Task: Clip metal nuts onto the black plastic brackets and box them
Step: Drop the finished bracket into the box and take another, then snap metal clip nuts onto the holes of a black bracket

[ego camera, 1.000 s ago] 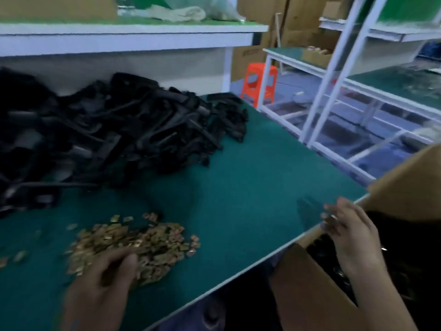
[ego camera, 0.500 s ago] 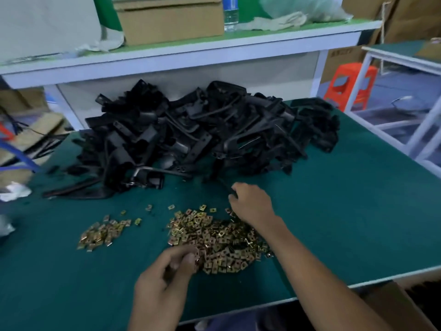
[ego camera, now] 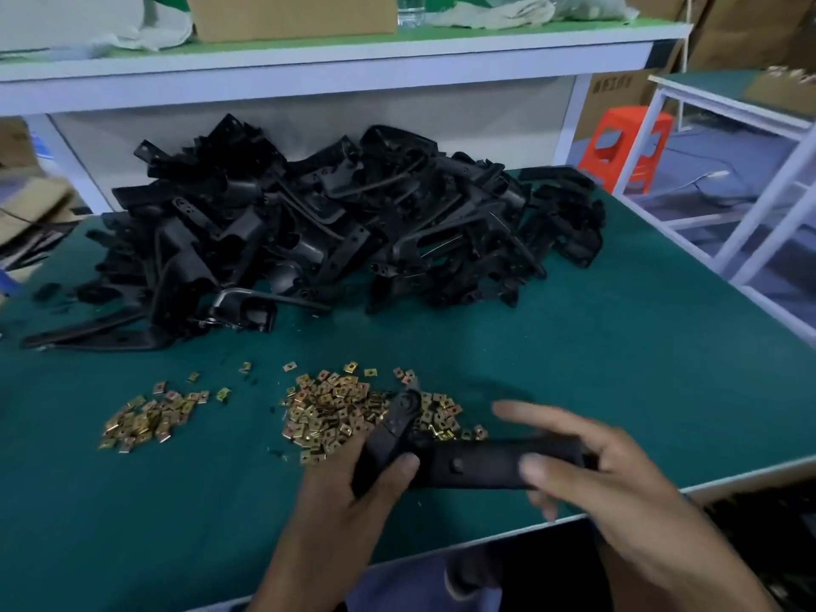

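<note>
Black plastic bracket is held just above the near edge of the green desk. The left hand grips its angled left end, thumb pressed on top. The right hand, blurred, curls round its right end, forefinger stretched out. Brass-coloured nuts lie just beyond, a smaller pile to the left, and a heap of brackets on the far side.

Green table bears black brackets, brass nuts.
</note>
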